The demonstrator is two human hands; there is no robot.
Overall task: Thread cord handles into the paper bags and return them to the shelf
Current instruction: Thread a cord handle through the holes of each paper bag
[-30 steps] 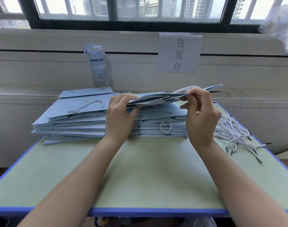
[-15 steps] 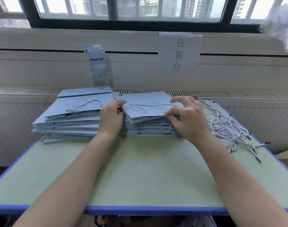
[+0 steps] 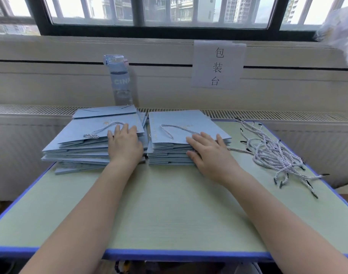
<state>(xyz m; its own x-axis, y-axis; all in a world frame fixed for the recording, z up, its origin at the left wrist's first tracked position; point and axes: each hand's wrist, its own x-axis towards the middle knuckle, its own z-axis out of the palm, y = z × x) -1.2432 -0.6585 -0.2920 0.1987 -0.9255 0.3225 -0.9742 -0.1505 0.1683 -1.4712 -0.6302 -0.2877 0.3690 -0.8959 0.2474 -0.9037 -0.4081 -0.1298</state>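
Top bag (image 3: 189,121): lies flat on the right stack (image 3: 169,157) at 12 o'clock on the bench (image 3: 169,204), its cord handle (image 3: 179,127) loose across its face
Right hand (image 3: 210,153): released, fingers straight and spread over the top bag's near right corner, gripping nothing
Left hand (image 3: 125,143): released, flat on the left stack (image 3: 80,153) at 11 o'clock, fingertips beside that bag's handle
Loose cords (image 3: 276,153): tangled heap at 2 o'clock, one strand trailing toward the right stack
Behind: water bottle (image 3: 119,80) at 11 o'clock, paper sign (image 3: 217,65) on the wall at 1 o'clock
Risk: both stacks are stepped and uneven, so a sideways push while squaring them would likely fan the bags out or tip some off the bench; pulling one cord from the tangle may drag others off the edge
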